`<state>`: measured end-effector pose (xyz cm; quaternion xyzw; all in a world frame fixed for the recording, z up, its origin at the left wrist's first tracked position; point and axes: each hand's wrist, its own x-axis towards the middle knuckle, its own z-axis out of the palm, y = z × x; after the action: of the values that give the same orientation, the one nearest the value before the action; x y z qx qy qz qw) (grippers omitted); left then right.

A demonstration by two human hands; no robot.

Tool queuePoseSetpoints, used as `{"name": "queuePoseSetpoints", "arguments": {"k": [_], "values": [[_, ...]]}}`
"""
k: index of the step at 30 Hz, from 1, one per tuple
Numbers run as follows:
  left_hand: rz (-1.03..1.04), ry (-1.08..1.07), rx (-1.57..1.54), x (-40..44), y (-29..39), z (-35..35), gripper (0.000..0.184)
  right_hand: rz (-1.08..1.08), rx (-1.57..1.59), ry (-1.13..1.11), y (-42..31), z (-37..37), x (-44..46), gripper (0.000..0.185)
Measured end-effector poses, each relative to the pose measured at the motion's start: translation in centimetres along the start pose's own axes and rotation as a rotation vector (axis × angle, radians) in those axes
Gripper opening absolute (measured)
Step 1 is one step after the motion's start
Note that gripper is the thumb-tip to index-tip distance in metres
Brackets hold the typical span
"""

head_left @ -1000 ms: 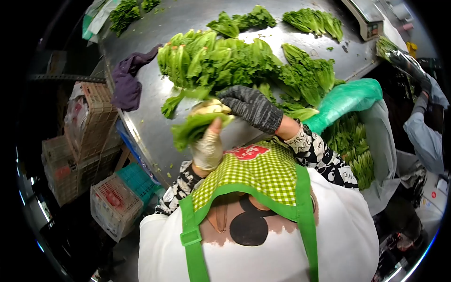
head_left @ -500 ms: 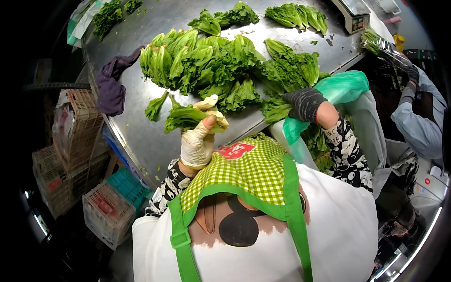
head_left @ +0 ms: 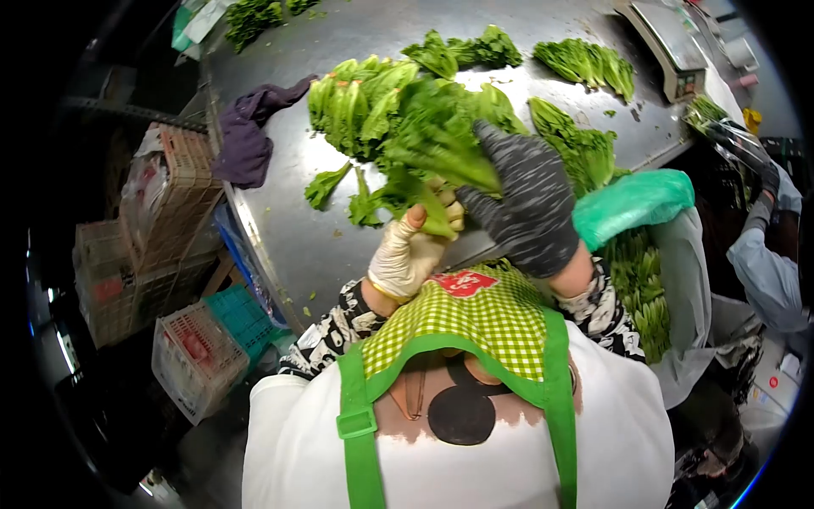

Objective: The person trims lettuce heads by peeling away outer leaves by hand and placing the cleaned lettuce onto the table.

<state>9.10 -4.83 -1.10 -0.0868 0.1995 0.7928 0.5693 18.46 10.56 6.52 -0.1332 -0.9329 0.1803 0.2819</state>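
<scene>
My left hand [head_left: 405,261], in a cream glove with the thumb tip bare, is closed around a lettuce [head_left: 437,214] low over the near edge of the metal table. Beside it, my right hand [head_left: 538,208] in a dark grey streaked glove grips a second lettuce [head_left: 449,157] between thumb and fingers. Motion blurs this lettuce, and its leaves point away to the upper left. Behind both hands lies a pile of lettuce heads [head_left: 356,110], partly covered by what I hold. Two small loose leaves [head_left: 325,185] rest left of the pile.
A bag-lined container [head_left: 682,280] with a green plastic bag [head_left: 636,204] over its edge stands at right, greens inside. More lettuce [head_left: 585,64], a scale [head_left: 670,51] and a purple cloth [head_left: 254,127] are on the table [head_left: 288,246]. Crates [head_left: 199,360] stand left; a co-worker's sleeve [head_left: 767,263] shows right.
My right hand has come left from the green bag's edge to beside my left hand, bringing a lettuce. My left hand still holds its lettuce. The camera view has shifted.
</scene>
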Motion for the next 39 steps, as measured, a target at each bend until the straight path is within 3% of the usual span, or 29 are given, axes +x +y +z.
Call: {"name": "queuePoseSetpoints", "arguments": {"k": [2,4,7,10,11,15,18,22,25,27,29,32,33,35,36,37,39], "values": [[0.076,0.022,-0.026,0.0,0.5,-0.5,0.050,0.005,0.091,-0.087,-1.9,2.4,0.1,0.065],[0.086,0.139,-0.026,0.1,1.7,-0.7,0.039,-0.066,0.354,-0.075,-2.7,4.0,-0.3,0.052],[0.175,0.155,-0.072,0.6,2.9,-2.7,0.040,0.206,0.629,-0.044,-2.7,4.3,-0.6,0.037],[0.112,0.039,-0.191,0.1,3.4,-2.8,0.034,0.394,0.712,-0.095,-1.1,4.7,-0.4,0.029],[0.110,0.046,-0.180,0.0,3.3,-2.5,0.034,0.493,0.803,-0.208,-0.9,4.2,-0.1,0.028],[0.118,0.086,-0.086,-0.2,2.5,-2.7,0.034,0.489,0.802,-0.417,-0.6,6.1,-0.4,0.025],[0.110,0.081,0.044,-0.3,2.7,-4.5,0.030,0.458,0.768,-0.442,-0.8,7.0,-0.7,0.024],[0.110,0.135,0.051,-0.4,3.1,-4.7,0.028,0.001,0.453,-0.236,0.2,9.6,-2.6,0.020],[0.206,0.211,0.024,-0.4,2.7,-3.1,0.029,-0.110,0.280,-0.159,0.1,9.9,-2.6,0.021],[0.298,0.226,0.046,-0.7,2.6,-2.4,0.031,0.102,0.456,-0.252,0.3,10.5,-2.5,0.021],[0.393,0.221,0.084,-1.0,2.9,-2.3,0.034,0.153,0.406,-0.227,0.6,11.1,-1.8,0.021],[0.466,0.199,-0.073,-2.1,4.7,-1.5,0.038,-0.009,0.000,-0.007,1.3,12.2,0.1,0.018],[0.485,0.209,-0.079,-2.6,5.3,-1.3,0.036,-0.008,0.084,0.079,0.9,12.1,1.5,0.016],[0.501,0.240,-0.076,-3.3,6.2,-1.3,0.034,0.392,0.744,-0.157,-1.2,11.2,4.3,0.019],[0.510,0.258,-0.079,-3.5,6.5,-1.3,0.033,0.336,0.767,-0.144,-2.1,11.1,5.5,0.021],[0.524,0.275,-0.080,-3.5,6.7,-1.4,0.033,0.178,0.746,-0.339,-2.6,11.0,6.5,0.023],[0.553,0.309,-0.083,-3.4,7.0,-1.8,0.032,-0.073,0.419,-0.352,-2.7,13.1,5.8,0.031]]}}
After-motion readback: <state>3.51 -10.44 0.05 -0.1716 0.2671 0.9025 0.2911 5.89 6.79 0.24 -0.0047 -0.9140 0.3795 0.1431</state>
